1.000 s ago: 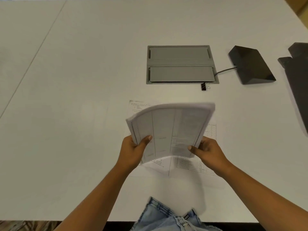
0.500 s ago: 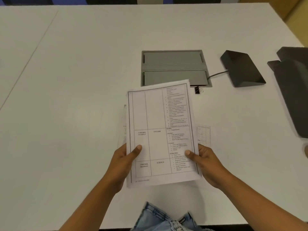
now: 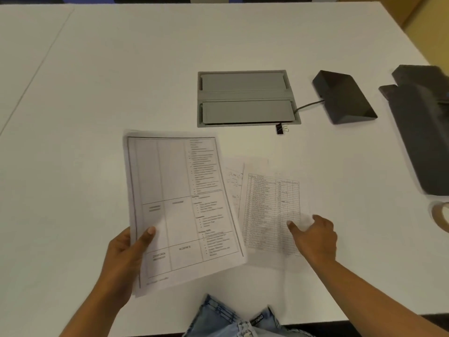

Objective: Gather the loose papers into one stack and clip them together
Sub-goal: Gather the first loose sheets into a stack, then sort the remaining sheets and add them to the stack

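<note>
Stack [image 3: 179, 210] gripped by left hand [image 3: 124, 259], thumb on top, held off the counter [image 3: 121, 81], likely so the rest can join | right hand [image 3: 313, 239] fingers [image 3: 290, 223] on loose sheet [image 3: 269, 203], press or pinch: cannot tell | second sheet [image 3: 233, 181] under it | clip [image 3: 280, 128] well beyond right fingers | print blurred; jeans tag [image 3: 259, 318] reads like DNMX

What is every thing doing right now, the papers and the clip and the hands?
paper stack: held off the table.
left hand: grips the paper stack.
loose sheets: flat on table, overlapping.
right hand: touches the loose sheets.
binder clip: lying on table, unused.
</note>
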Demonstrator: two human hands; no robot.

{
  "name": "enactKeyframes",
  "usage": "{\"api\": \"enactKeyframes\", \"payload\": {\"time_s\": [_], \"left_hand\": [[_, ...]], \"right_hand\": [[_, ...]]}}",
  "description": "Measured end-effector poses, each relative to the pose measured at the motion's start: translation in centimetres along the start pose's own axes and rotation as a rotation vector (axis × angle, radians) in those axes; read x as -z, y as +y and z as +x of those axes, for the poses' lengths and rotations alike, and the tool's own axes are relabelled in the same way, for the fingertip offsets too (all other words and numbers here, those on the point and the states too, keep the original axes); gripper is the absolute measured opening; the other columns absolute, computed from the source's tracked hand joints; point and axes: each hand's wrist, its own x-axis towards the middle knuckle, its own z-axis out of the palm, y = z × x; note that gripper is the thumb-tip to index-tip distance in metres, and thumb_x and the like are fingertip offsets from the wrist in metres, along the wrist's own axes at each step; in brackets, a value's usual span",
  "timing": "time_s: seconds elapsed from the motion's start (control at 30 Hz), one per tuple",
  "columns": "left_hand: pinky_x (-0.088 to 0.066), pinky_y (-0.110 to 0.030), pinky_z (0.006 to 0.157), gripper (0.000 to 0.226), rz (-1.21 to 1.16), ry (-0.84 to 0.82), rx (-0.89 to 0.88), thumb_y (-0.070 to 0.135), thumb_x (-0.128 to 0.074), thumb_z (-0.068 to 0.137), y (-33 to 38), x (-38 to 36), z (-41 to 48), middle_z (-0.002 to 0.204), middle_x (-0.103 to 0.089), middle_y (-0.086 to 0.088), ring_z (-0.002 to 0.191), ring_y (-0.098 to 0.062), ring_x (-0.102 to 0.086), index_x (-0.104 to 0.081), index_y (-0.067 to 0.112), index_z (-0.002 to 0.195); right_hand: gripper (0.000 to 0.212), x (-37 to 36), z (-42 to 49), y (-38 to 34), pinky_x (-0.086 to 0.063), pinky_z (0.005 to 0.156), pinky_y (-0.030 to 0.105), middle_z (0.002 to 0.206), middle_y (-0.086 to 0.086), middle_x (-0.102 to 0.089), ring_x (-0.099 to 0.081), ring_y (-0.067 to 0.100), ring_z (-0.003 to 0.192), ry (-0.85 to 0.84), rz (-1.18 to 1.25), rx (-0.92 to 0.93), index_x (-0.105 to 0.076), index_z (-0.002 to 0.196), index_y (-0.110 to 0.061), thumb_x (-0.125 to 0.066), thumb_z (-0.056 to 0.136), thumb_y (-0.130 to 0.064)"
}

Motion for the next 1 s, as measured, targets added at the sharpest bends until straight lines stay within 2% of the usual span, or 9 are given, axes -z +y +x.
{"api": "enactKeyframes", "payload": {"time_s": [0.07, 0.17, 0.27, 0.37, 0.47, 0.6, 0.7, 0.9, 1.0], "left_hand": [[-0.056, -0.04, 0.072, 0.02, 0.003, 0.032, 0.01, 0.026, -0.062, 0.093, -0.4, 0.8, -0.1, 0.091, -0.08, -0.003, 0.086, -0.033, -0.073, -0.07, 0.017, 0.109], [-0.056, -0.047, 0.079, 0.019, -0.005, 0.066, 0.026, 0.027, -0.062, 0.093, -0.7, 1.4, -0.2, 0.095, -0.079, -0.005, 0.091, -0.036, -0.072, -0.07, 0.018, 0.108], [-0.054, -0.046, 0.08, 0.016, -0.014, 0.075, 0.025, 0.026, -0.06, 0.094, -0.7, 1.5, -0.4, 0.101, -0.077, -0.008, 0.094, -0.037, -0.069, -0.069, 0.019, 0.105], [-0.053, -0.043, 0.078, 0.013, -0.018, 0.086, 0.013, 0.025, -0.059, 0.095, -0.6, 1.5, -0.4, 0.091, -0.079, -0.001, 0.092, -0.034, -0.07, -0.07, 0.021, 0.102], [-0.053, -0.042, 0.078, 0.012, -0.007, 0.083, 0.01, 0.024, -0.058, 0.096, -0.4, 1.6, -0.3, 0.086, -0.079, 0.007, 0.09, -0.032, -0.069, -0.07, 0.022, 0.099], [-0.054, -0.043, 0.079, 0.012, -0.016, 0.096, 0.014, 0.024, -0.059, 0.095, -0.3, 1.7, -0.1, 0.085, -0.079, 0.006, 0.089, -0.033, -0.069, -0.07, 0.024, 0.097], [-0.053, -0.043, 0.079, 0.011, -0.027, 0.104, 0.012, 0.023, -0.059, 0.095, -0.1, 2.0, 0.0, 0.086, -0.078, 0.005, 0.089, -0.031, -0.069, -0.07, 0.025, 0.097], [-0.055, -0.042, 0.075, 0.015, -0.042, 0.123, 0.027, 0.025, -0.061, 0.094, 0.0, 2.6, -0.3, 0.091, -0.079, 0.0, 0.091, -0.035, -0.07, -0.07, 0.02, 0.105], [-0.054, -0.041, 0.073, 0.014, -0.035, 0.131, 0.026, 0.024, -0.061, 0.094, 0.1, 3.3, -0.6, 0.086, -0.08, 0.001, 0.088, -0.034, -0.071, -0.07, 0.02, 0.102]], "right_hand": [[0.1, -0.3, 0.2, 0.6, -0.05, 0.092, 0.048, 0.136, 0.019, -0.044, -0.052, 0.039, 0.12, -0.087, -0.156, -0.113, -0.041, 0.137, -0.002, -0.076, 0.066, -0.063], [0.098, -0.9, 0.4, 1.3, -0.054, 0.085, 0.044, 0.133, 0.02, -0.042, -0.058, 0.039, 0.11, -0.143, -0.066, -0.116, -0.038, 0.135, -0.001, -0.087, 0.063, -0.046], [0.087, -1.0, 0.7, 1.8, -0.051, 0.091, 0.043, 0.135, 0.02, -0.052, -0.057, 0.039, 0.117, -0.122, 0.15, -0.174, -0.039, 0.134, -0.001, -0.089, 0.067, -0.026], [0.061, -0.6, 0.4, 1.7, -0.047, 0.093, 0.039, 0.133, 0.018, -0.058, -0.057, 0.037, 0.116, -0.118, 0.224, -0.171, -0.051, 0.131, 0.0, -0.077, 0.082, -0.023], [0.019, 0.1, 0.2, 1.7, -0.051, 0.088, 0.038, 0.116, 0.017, -0.068, -0.062, 0.029, 0.094, -0.125, 0.416, -0.149, -0.066, 0.1, -0.007, -0.069, 0.089, -0.023], [0.044, 0.8, 0.4, 2.2, -0.048, 0.103, 0.043, 0.121, 0.007, -0.068, -0.064, 0.026, 0.11, -0.18, 0.633, -0.132, -0.064, 0.122, -0.009, -0.072, 0.086, -0.032], [0.028, 1.0, -0.3, 1.0, -0.05, 0.099, 0.039, 0.109, 0.0, -0.071, -0.066, 0.02, 0.102, -0.232, 0.731, -0.068, -0.066, 0.116, -0.017, -0.07, 0.089, -0.024], [0.029, -2.5, -1.6, -3.6, -0.05, 0.094, 0.034, 0.106, -0.002, -0.071, -0.066, 0.018, 0.099, -0.285, 0.785, -0.029, -0.067, 0.118, -0.013, -0.07, 0.089, -0.017], [0.008, -4.6, -1.7, -5.7, -0.05, 0.088, 0.032, 0.101, 0.0, -0.07, -0.063, 0.02, 0.094, -0.241, 0.671, -0.03, -0.069, 0.099, -0.018, -0.067, 0.09, -0.019]]}}
